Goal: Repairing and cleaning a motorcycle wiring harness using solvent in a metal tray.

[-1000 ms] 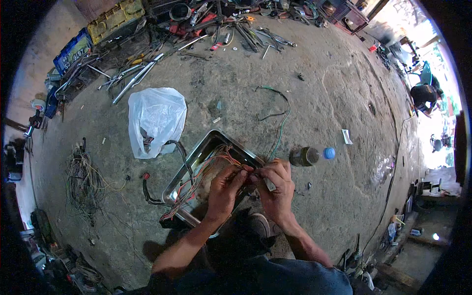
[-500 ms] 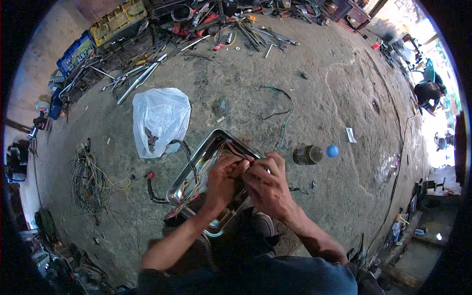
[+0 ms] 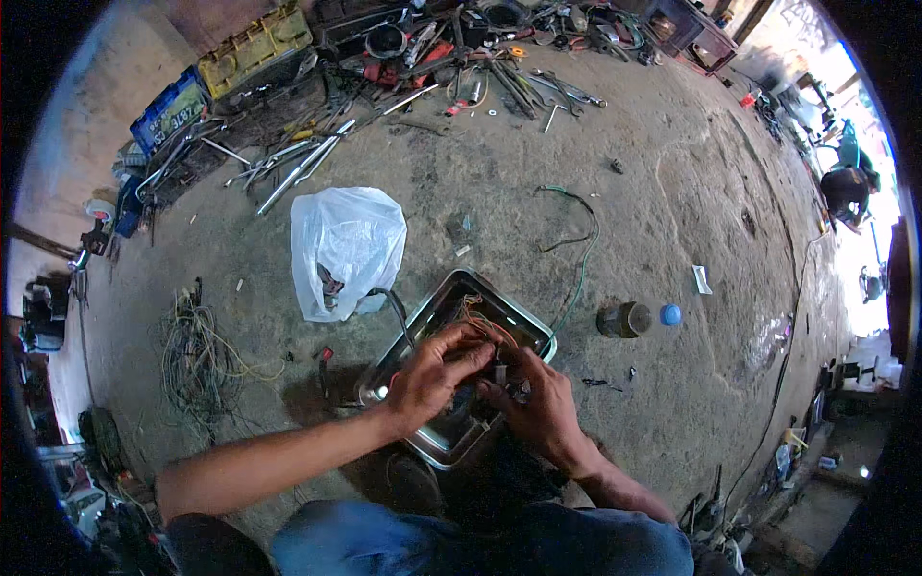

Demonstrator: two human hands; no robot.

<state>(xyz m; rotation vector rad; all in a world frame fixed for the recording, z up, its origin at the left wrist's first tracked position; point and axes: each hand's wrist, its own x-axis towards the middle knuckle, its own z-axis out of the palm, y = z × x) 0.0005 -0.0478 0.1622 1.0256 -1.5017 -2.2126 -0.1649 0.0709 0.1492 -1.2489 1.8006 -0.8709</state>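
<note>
My left hand (image 3: 434, 376) is closed, thumb and fingers pinching a bundle of thin orange and red wires (image 3: 477, 317). Close beside it my right hand (image 3: 540, 401) curls around a small grey connector-like piece (image 3: 500, 372) at the bundle's end; its exact kind is hard to make out. Both hands are above a shiny rectangular metal tray (image 3: 440, 459) on the floor. Dark contents in the tray are mostly hidden by my hands. A thick black cable (image 3: 396, 312) reaches over the tray's left rim near a white plastic bag (image 3: 351, 240).
A tangle of old wires (image 3: 202, 360) lies at left. To the right are an open jar (image 3: 624, 320), a blue cap (image 3: 670, 315) and a green wire (image 3: 588, 254). Wrenches (image 3: 307, 163) and other tools line the back. A person (image 3: 847, 187) is at far right.
The view has shifted, so floor things appear further right and lower. My left forearm has swung outward to the left. The wires that trailed over the tray's near-left corner are now out of sight there.
</note>
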